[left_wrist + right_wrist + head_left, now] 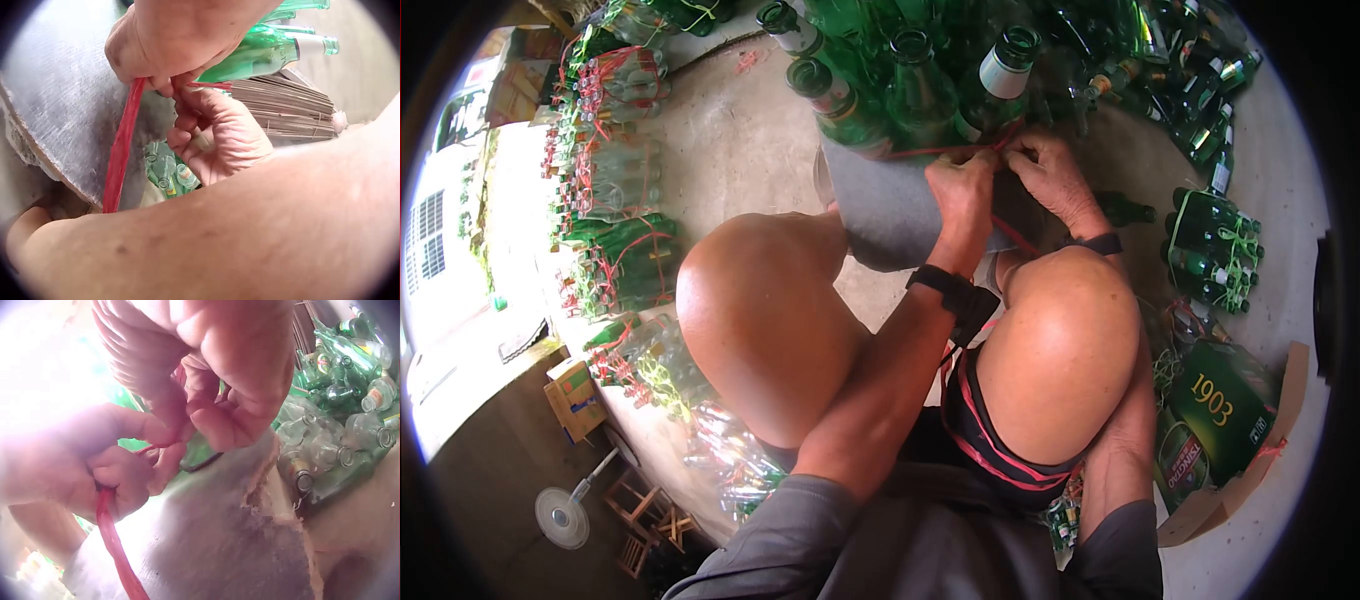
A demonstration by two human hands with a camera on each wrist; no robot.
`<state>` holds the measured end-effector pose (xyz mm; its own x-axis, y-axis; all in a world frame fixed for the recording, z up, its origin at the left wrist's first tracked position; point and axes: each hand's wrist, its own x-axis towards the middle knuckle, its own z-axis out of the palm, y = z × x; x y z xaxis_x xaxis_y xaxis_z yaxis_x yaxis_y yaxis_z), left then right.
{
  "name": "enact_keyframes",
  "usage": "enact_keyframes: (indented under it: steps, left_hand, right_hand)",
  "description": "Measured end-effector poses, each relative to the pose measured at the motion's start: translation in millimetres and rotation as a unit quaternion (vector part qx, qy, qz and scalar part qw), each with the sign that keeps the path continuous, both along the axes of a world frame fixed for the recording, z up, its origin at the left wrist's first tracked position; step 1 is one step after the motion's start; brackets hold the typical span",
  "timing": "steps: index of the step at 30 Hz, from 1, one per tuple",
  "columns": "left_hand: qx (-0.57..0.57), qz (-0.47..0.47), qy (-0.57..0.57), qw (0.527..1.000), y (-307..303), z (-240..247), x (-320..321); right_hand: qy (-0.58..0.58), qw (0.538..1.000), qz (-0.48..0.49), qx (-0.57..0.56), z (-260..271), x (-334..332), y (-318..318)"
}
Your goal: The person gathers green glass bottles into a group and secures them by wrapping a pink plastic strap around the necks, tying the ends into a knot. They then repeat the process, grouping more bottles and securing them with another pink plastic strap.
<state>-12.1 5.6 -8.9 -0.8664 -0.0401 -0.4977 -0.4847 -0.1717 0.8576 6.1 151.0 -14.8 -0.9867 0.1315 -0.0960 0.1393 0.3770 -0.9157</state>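
Green glass bottles [920, 95] stand bunched on a grey round-edged board [875, 205], and a red plastic strap [960, 150] runs along their near side. My left hand [962, 190] grips this strap, a length of which hangs below the fist in the left wrist view. Close beside it, my right hand [1050, 175] pinches the strap with thumb and curled fingers. In the right wrist view the fingertips of my right hand [219, 381] meet those of my left hand [119, 469] over the strap; their overlap hides part of it there.
Loose bottles [1200, 90] lie heaped at the back right, near a strapped bundle of bottles [1215, 250]. Tied bottle bundles [620, 170] line the left side. A green carton [1225, 400] sits at the right, and a white fan [562, 517] stands lower left. My knees [765, 310] flank the board.
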Motion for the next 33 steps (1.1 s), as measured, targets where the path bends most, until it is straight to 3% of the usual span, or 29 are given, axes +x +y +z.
enact_keyframes:
  steps: [5, 9, 11, 12, 14, 26, 33]
  left_hand:
    - [0.095, 0.017, -0.067, 0.993, -1.1, 12.8, -4.9]
    - [0.122, 0.001, -0.069, 0.990, -4.1, -27.5, -8.9]
    - [0.106, -0.099, -0.064, 0.987, -12.5, -39.3, -10.5]
    - [0.106, -0.099, -0.064, 0.987, -14.0, -32.1, -12.1]
    - [0.170, -0.052, -0.163, 0.970, -14.9, -9.2, -16.7]
    - [0.198, -0.115, -0.223, 0.948, -21.4, -2.2, -26.9]
    - [0.198, -0.128, -0.243, 0.941, -22.6, -9.2, -28.0]
  right_hand:
    - [-0.140, 0.974, 0.003, -0.177, 14.0, 1.6, -0.1]
    - [-0.177, 0.952, -0.013, -0.251, 4.6, 0.4, 2.3]
    - [-0.176, 0.931, 0.005, -0.320, 6.1, 0.9, 3.6]
    - [-0.177, 0.931, 0.004, -0.320, 5.1, 1.5, 4.6]
    - [-0.181, 0.912, 0.015, -0.368, 0.8, 2.2, 8.3]
    - [-0.233, 0.885, 0.006, -0.402, -7.8, 0.2, 15.0]
    - [-0.213, 0.906, 0.000, -0.366, -8.2, -0.3, 10.9]
